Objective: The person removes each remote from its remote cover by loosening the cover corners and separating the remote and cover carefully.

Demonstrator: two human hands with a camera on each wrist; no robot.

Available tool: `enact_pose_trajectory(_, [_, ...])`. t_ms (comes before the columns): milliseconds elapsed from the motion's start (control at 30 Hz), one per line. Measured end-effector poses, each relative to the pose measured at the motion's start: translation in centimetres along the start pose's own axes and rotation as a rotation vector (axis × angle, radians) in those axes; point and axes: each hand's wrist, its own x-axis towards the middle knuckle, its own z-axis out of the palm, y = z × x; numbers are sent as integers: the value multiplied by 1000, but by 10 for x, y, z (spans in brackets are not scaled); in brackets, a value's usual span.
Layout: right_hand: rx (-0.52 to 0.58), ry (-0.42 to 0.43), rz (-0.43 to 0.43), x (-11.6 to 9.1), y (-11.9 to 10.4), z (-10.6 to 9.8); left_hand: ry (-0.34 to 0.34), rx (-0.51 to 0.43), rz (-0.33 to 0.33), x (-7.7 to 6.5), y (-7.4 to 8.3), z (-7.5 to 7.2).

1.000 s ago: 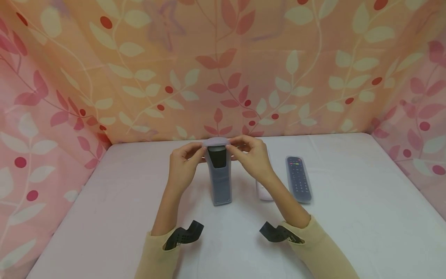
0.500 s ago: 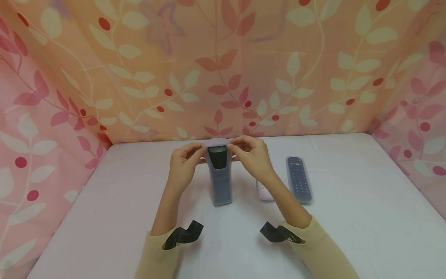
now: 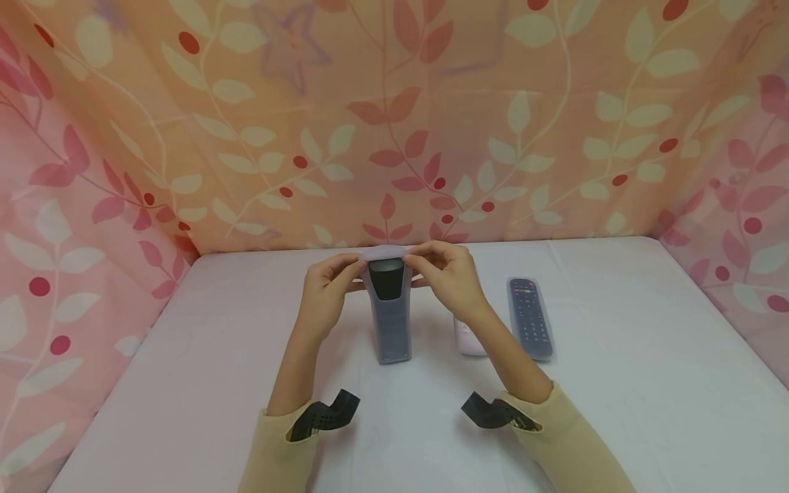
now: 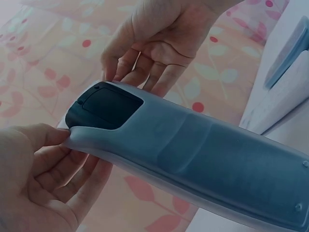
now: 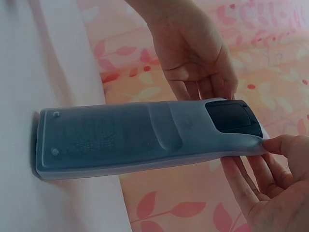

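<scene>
A dark remote control stands on end with its back toward me, inside a translucent silicone cover. Its lower end rests on the table. At the upper end, the cover's opening leaves part of the black back bare, as the left wrist view also shows. My left hand pinches the cover's edge at the upper left corner between thumb and fingers. On the opposite corner, my right hand pinches the edge the same way. The cover's pale end flap spreads between both hands above the remote.
To the right on the white table lies another dark remote in a translucent cover. Beside it, a white remote is partly hidden behind my right forearm. A leaf-patterned curtain stands behind the table.
The end flap looks slightly lower and flatter above the remote than a second ago. Both hands keep their pinch, with barely any shift.
</scene>
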Motion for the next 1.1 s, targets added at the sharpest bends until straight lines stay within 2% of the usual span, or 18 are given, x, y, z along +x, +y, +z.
enact_pose_trajectory(500, [58, -10, 54, 3, 3, 1, 2, -42, -14, 1, -2, -1])
enact_pose_trajectory(1100, [85, -47, 91, 5, 8, -1, 3, -76, -100, 3, -6, -4])
